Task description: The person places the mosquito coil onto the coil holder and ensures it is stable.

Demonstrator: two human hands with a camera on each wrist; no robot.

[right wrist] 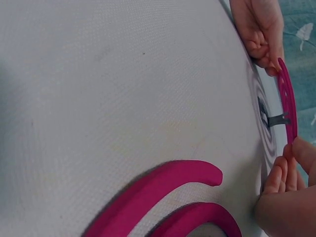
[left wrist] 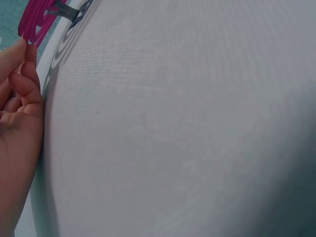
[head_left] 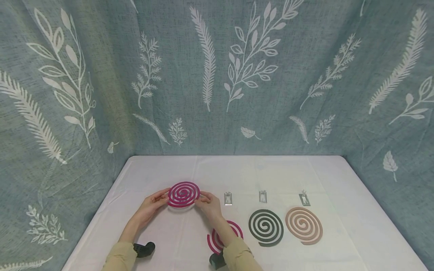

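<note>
Both hands hold a magenta spiral (head_left: 184,194) by its opposite edges, flat and just above the white table. My left hand (head_left: 150,207) pinches its left edge between thumb and fingers; my right hand (head_left: 209,206) pinches the right edge. Under the spiral's middle, a small metal stand (right wrist: 276,119) shows in the right wrist view, its upright part reaching the coil. The left wrist view shows the same stand (left wrist: 66,12) beneath the magenta coil (left wrist: 37,22). Whether the spiral's weight rests on it, I cannot tell.
Another magenta spiral (head_left: 234,227) lies partly under the right forearm. Right of it lie a dark green spiral (head_left: 266,227) and a tan spiral (head_left: 303,225). Behind them are three metal stands (head_left: 228,198), (head_left: 263,196), (head_left: 304,198). A patterned curtain (head_left: 217,75) surrounds the table (head_left: 356,233).
</note>
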